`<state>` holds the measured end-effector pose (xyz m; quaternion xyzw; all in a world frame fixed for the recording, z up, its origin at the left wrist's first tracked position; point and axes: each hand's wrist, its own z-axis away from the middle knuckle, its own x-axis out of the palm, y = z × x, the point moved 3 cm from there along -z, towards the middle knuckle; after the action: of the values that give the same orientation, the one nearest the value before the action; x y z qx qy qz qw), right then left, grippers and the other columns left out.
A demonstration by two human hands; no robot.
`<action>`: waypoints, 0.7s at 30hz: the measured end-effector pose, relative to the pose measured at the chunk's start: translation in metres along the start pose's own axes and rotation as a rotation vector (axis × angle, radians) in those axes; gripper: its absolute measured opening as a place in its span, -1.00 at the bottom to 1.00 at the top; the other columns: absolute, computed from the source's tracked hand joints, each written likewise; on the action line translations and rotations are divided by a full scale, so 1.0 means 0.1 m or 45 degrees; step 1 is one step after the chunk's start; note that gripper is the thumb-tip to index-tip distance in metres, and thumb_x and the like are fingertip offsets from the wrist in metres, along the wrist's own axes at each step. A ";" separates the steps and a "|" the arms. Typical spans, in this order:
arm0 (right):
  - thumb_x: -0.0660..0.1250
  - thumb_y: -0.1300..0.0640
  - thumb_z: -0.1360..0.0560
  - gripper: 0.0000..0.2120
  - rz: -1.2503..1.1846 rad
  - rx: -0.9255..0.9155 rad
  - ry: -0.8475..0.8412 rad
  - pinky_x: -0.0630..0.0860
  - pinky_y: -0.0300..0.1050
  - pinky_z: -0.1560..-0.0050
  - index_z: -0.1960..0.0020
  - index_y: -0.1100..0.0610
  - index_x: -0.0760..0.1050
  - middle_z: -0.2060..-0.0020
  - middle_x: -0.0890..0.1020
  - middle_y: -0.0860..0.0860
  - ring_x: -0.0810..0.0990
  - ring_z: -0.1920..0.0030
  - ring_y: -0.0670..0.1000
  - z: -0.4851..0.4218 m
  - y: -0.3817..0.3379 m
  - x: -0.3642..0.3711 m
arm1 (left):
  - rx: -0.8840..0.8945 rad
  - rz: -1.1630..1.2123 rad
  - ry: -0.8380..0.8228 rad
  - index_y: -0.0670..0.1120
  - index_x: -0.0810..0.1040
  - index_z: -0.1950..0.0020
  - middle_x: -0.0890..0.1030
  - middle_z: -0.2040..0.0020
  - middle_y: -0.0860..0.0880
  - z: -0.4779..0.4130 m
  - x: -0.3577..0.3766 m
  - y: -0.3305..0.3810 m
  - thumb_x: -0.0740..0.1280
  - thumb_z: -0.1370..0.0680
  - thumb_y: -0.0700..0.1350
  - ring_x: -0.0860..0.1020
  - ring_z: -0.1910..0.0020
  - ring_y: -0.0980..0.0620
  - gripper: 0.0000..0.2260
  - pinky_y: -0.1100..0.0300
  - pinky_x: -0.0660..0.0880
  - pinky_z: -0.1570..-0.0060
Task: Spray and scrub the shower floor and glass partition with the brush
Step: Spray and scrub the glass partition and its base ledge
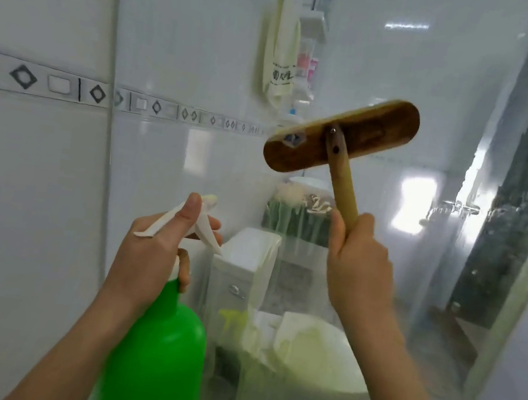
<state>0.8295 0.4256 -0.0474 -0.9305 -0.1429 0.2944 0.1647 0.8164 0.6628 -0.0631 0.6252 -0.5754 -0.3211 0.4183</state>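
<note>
My left hand [153, 252] grips the white trigger head of a green spray bottle [158, 361], held upright at the lower middle with its nozzle aimed at the glass partition [393, 65]. My right hand [358, 267] holds the pale wooden handle of a scrub brush [342, 136]. The brush's brown wooden back faces me and its bristle side lies against the glass at about head height. Yellowish cleaner streaks run down the glass [262, 301] below the brush. The shower floor is out of view.
Behind the glass stand a white toilet [312, 352] with its cistern [246, 265], a hanging towel [281, 56] and a wall shelf with bottles [308, 57]. A tiled wall [23, 166] is at the left. The glass frame and door edge [519, 303] run along the right.
</note>
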 end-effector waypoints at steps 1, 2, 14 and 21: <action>-0.09 -0.25 -0.53 -0.60 0.024 0.040 -0.033 0.32 -0.20 0.53 0.07 0.06 0.26 0.40 0.46 -0.01 0.44 0.49 -0.05 0.33 0.15 0.06 | 0.022 -0.004 -0.001 -0.12 0.72 0.01 0.75 0.08 0.02 0.01 -0.01 -0.10 0.21 -0.55 0.23 0.39 0.64 0.02 -0.52 0.23 0.39 0.61; -0.11 -0.27 -0.49 -0.58 0.048 0.074 -0.061 0.36 -0.18 0.54 0.09 0.06 0.27 0.43 0.46 -0.02 0.44 0.51 -0.05 0.63 0.27 0.14 | 0.056 -0.008 -0.006 -0.10 0.72 0.01 0.75 0.09 0.03 0.03 -0.02 -0.22 0.20 -0.57 0.21 0.39 0.63 0.02 -0.55 0.24 0.39 0.60; -0.03 -0.23 -0.60 -0.52 0.010 -0.031 0.252 0.50 -0.08 0.30 -0.03 0.16 0.41 0.25 0.52 0.06 0.55 0.31 0.05 0.60 0.56 0.43 | 0.310 0.064 -0.039 -0.16 0.67 0.13 0.72 0.22 -0.13 0.28 0.05 -1.43 0.21 -0.66 0.20 0.41 0.61 0.05 -0.52 0.21 0.40 0.56; -0.02 -0.22 -0.59 -0.53 0.020 0.051 0.249 0.43 -0.18 0.39 -0.01 0.16 0.41 0.30 0.50 0.04 0.52 0.37 0.01 0.93 0.71 0.57 | 0.339 0.018 -0.012 -0.20 0.65 0.17 0.70 0.24 -0.14 0.35 -0.06 -1.69 0.20 -0.64 0.26 0.45 0.59 0.03 -0.45 0.17 0.44 0.49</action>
<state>0.8305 0.4030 -0.1756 -0.9524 -0.1130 0.2062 0.1941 0.8613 0.6609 -0.2299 0.6696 -0.6193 -0.2418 0.3312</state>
